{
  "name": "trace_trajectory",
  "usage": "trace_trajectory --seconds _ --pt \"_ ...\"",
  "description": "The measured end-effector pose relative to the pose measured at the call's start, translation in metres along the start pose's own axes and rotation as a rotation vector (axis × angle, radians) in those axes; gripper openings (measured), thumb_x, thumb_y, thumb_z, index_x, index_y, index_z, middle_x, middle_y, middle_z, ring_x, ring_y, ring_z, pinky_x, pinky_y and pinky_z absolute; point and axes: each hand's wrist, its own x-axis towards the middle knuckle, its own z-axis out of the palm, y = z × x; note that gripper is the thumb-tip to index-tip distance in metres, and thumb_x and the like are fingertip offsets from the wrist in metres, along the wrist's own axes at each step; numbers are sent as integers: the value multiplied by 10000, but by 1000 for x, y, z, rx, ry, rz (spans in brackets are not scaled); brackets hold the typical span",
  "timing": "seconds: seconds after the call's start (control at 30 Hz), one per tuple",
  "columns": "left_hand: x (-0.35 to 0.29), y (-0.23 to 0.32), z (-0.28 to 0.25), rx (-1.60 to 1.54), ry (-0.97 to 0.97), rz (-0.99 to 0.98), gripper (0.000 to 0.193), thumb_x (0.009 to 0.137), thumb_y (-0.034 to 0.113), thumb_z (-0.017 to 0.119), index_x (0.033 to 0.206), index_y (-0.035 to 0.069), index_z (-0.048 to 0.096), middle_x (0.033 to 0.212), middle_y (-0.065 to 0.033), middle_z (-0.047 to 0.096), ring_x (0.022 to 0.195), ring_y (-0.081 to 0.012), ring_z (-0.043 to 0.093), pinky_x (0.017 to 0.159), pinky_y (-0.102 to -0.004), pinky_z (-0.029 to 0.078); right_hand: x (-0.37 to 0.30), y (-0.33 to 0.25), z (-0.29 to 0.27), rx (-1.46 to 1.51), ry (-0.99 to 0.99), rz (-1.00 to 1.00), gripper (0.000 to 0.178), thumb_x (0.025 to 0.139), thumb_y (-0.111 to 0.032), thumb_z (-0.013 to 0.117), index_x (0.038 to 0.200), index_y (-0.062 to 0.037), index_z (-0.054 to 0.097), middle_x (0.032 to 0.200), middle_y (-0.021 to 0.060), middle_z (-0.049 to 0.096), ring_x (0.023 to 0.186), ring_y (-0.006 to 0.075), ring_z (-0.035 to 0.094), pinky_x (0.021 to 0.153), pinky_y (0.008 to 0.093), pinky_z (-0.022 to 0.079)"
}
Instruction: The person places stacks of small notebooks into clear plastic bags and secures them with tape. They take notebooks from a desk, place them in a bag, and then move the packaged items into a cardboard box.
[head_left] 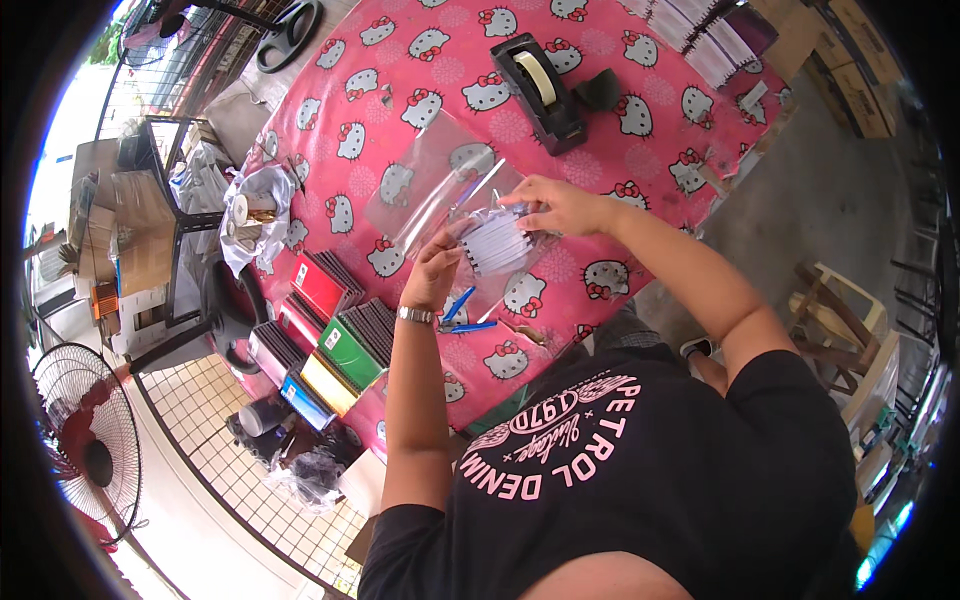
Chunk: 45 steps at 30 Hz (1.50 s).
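A stack of white spiral-bound notebooks [497, 243] sits between my two hands at the near middle of the pink table. Clear plastic [418, 180] lies around the stack and spreads away to its upper left. My left hand [434, 268], with a watch at the wrist, is closed on the stack's left end. Bent fingers of my right hand [556, 206] grip the stack's far right side, plastic bunched beside them. Whether the stack is fully inside the plastic, I cannot tell. Below it lies a blue-handled cutting tool [466, 318], partly open.
A black tape dispenser [540, 92] stands beyond my hands. Stacks of coloured spiral notebooks [355, 342] fill the table's near left part, by a white plastic bag [254, 212]. More notebooks [695, 42] lie far right. A standing fan [92, 450] is at left, a wooden stool [835, 320] at right.
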Motion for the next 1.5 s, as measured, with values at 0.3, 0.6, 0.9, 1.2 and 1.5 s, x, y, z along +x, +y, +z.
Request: trace_trajectory --seconds 0.3,0.6,0.9,1.2,1.5 --pt "16 -9 8 334 210 8 251 809 10 657 1059 6 688 1174 -90 631 1044 -161 581 876 -293 460 34 -14 -3 -66 -59 -19 251 753 -196 739 979 -90 717 905 76 634 891 222 614 803 334 478" --pt "-9 6 70 1189 384 454 245 751 65 716 997 69 709 927 -107 639 744 -238 628 664 -313 514 7 -23 12 -294 144 -277 206 726 -150 737 903 -55 690 835 78 596 805 254 613 715 379 494" --pt "-25 -20 58 1386 298 708 380 647 2 755 1016 58 684 1016 -85 643 1008 -268 588 825 -363 499 -7 -30 20 -631 143 -608 221 716 -228 738 845 -81 633 920 57 556 929 241 545 833 379 459" --pt "-19 -32 69 1032 726 262 153 648 143 816 781 96 755 999 -54 521 978 -202 493 839 -326 418 -5 -31 47 -530 383 -173 132 750 -232 712 707 -114 670 1102 23 537 1112 264 437 877 431 362" --pt "-1 9 79 1315 584 57 211 612 340 796 681 145 753 1129 -8 607 1174 -234 401 979 -422 211 17 50 -75 -428 947 268 203 815 -246 693 764 -51 703 747 106 651 870 249 602 768 371 471"
